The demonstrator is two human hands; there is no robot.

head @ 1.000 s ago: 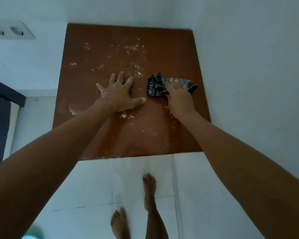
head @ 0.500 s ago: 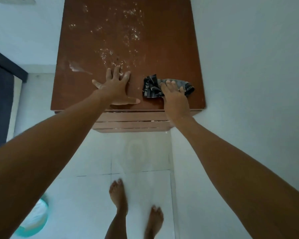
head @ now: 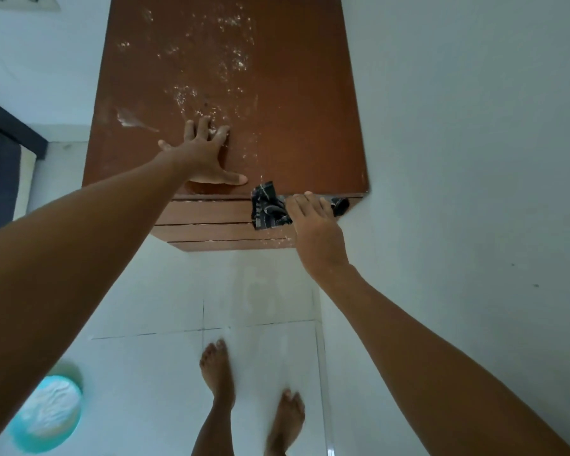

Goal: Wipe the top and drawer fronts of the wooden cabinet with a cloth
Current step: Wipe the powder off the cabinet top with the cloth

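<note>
Head view, looking steeply down. Wooden cabinet point(head: 293, 93) fills the 12 o'clock half of the frame, its right side against a white wall point(head: 474, 126). Top surface is reddish brown, with white powdery specks scattered from centre toward 11 o'clock and one white smear point(head: 129, 120) at about 9 o'clock on the top.

Left hand point(head: 204, 156): palm flat on the cabinet top near its front edge, fingers spread and released, grasping nothing; thumb points toward 3 o'clock along the edge.

Right hand point(head: 316, 232): at the front right corner of the cabinet, fingers extended and pressing the cloth point(head: 270, 209) against the top drawer front just under the top's lip. Hand is flat on the cloth rather than clenched round it.

Cloth: dark with pale stripes, bunched. It lies over the front edge, mostly on the upper drawer front, with a small part showing to the 3 o'clock side of the fingers.

Drawer fronts point(head: 211, 222): three horizontal bands visible below the top, with some white specks along their seams.

Floor point(head: 260, 291): white tiles. Two bare feet at 6 o'clock. A teal bowl point(head: 46, 416) with white contents at 8 o'clock. Dark furniture point(head: 4, 159) at 9 o'clock.
</note>
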